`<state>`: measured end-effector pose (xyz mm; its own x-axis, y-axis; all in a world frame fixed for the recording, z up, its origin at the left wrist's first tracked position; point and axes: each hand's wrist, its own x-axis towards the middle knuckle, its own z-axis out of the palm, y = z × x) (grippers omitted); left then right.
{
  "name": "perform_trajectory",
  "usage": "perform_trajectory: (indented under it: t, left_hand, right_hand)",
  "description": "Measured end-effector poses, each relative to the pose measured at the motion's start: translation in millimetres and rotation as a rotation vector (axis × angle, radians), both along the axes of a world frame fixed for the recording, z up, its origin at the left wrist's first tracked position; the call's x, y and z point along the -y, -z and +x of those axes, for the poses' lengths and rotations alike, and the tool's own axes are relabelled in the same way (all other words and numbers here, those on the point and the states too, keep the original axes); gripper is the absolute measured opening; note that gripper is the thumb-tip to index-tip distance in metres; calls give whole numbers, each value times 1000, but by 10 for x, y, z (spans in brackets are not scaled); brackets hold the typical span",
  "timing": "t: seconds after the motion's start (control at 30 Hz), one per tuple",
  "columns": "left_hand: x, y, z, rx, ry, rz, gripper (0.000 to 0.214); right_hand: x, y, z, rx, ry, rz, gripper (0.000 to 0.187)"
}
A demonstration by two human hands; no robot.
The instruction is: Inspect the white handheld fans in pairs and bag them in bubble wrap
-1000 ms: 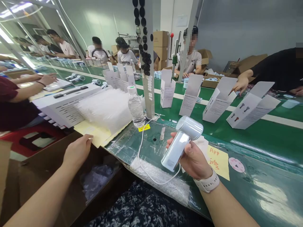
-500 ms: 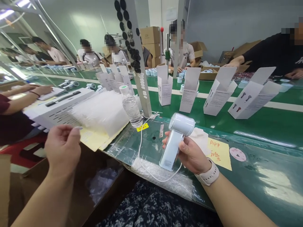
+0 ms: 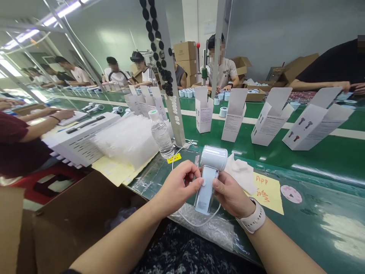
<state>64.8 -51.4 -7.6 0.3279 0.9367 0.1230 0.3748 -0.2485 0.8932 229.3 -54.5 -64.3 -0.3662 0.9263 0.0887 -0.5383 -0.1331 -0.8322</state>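
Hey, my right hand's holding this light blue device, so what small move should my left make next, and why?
Probably press gently on the handle with your left hand: its thumb tip is right at the handle, and your right hand grips the light blue device from the other side, which should steady it.

I count two hands, one left hand and one right hand, at one pale-blue device. Around it, four open white boxes run from twelve to two o'clock, three more white boxes stand between ten and eleven, one bottle at ten, one APP note and one pink disc at three, one watch at four.
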Motion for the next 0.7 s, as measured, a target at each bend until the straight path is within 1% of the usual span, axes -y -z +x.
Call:
perform_trajectory:
  t: [0.07,0.13,0.17,0.2,0.23,0.27,0.3,0.4,0.43,0.47,0.53,0.6,0.63,0.7]
  left_hand:
    - [-41,78,6,145,12,-93,25]
    - [-69,180,13,331,65,-242,37]
    - [-77,231,13,392,97,-313,41]
    - [-79,274,6,411,113,-352,43]
    - [-77,306,-10,377,105,-347,42]
    - [-72,321,-39,295,68,-287,39]
    - [-68,317,-81,176,6,-171,34]
    - [-90,205,-311,-220,-190,334,19]
    - [-119,148,-422,-310,-233,464,17]
    - [-159,94,-548,-374,-279,562,15]
    - [-268,19,-830,-478,-423,667,13]
    - [-391,16,-1111,-626,-613,718,11]
    - [-447,41,-1235,-705,-683,714,11]
    - [-531,116,-1428,-825,-750,662,12]
  right_hand:
    - [-16,13,3,5,-12,-22,49]
    - [-19,22,3,-12,-54,-66,48]
    - [-14,23,0,-26,-76,-94,47]
    - [-3,22,-6,-39,-94,-120,46]
    - [13,19,-15,-48,-111,-141,45]
    - [30,15,-24,-49,-123,-155,45]
    - [48,12,-32,-40,-132,-163,44]
    - [80,13,-36,8,-120,-165,38]
    - [79,16,-29,22,-103,-166,37]
    - [72,19,-20,28,-72,-169,37]
    - [49,23,2,29,5,-191,40]
    - [22,24,13,32,78,-227,45]
    - [11,23,11,35,104,-246,46]
    - [-7,23,-7,48,130,-280,46]
